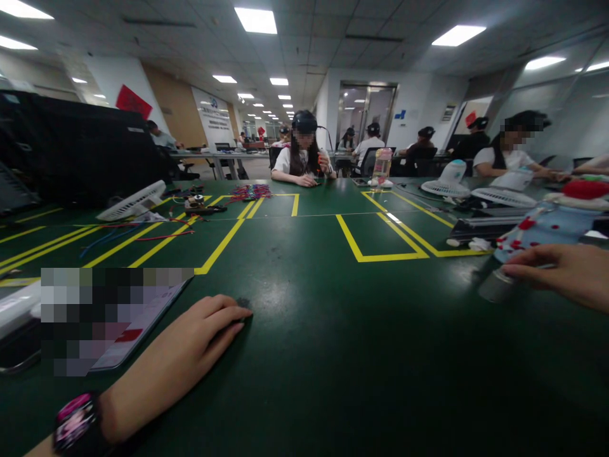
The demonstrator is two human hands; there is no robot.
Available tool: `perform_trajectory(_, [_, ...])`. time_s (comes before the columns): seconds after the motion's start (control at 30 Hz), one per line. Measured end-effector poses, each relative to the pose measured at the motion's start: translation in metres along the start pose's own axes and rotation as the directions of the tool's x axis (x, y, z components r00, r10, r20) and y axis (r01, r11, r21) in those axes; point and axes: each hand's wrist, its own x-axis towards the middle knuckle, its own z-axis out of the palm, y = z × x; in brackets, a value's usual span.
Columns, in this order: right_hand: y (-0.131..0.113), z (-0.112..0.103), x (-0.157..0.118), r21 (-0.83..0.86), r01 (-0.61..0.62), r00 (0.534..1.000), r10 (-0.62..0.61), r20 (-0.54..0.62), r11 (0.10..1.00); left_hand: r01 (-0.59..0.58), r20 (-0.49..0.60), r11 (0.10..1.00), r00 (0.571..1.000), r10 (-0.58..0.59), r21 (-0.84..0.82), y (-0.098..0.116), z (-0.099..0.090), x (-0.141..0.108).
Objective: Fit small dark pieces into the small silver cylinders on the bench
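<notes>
My left hand [204,336] lies on the green table [323,355] with its fingers stretched out, holding nothing I can see. A watch with a dark strap [78,422] is on that wrist. Beside the forearm is a flat tablet-like device [174,301], partly blurred out. At the right edge, my right hand [566,273] pinches a small grey metal cylinder [497,285], tilted close to the tabletop. Just behind it stands a light blue cup-like container [547,225] with red spots and a red top.
White fans [447,181] lie at the right and another fan [133,200] lies at the left. Wires [247,192] lie on the far left half, near a dark box-like case [85,146]. A pink-topped bottle [382,168] stands at the far edge. A person [304,152] sits opposite.
</notes>
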Motion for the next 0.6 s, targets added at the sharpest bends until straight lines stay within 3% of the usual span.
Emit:
perform_trajectory(0.2, [0.01,0.0,0.005,0.134,-0.022,0.99,0.003,0.139,0.991,-0.008,0.007,1.0,1.0,0.008,0.006,-0.001,0.0,0.0])
perform_trajectory(0.37, [0.021,0.007,0.007,0.263,-0.006,0.984,-0.041,0.174,0.965,0.008,0.025,1.0,1.0,-0.008,0.005,-0.001,0.0,0.0])
perform_trajectory(0.6, [0.017,0.01,0.002,0.126,0.029,0.995,-0.04,0.088,0.992,0.017,0.035,1.0,0.999,-0.017,0.008,-0.001,0.001,0.0])
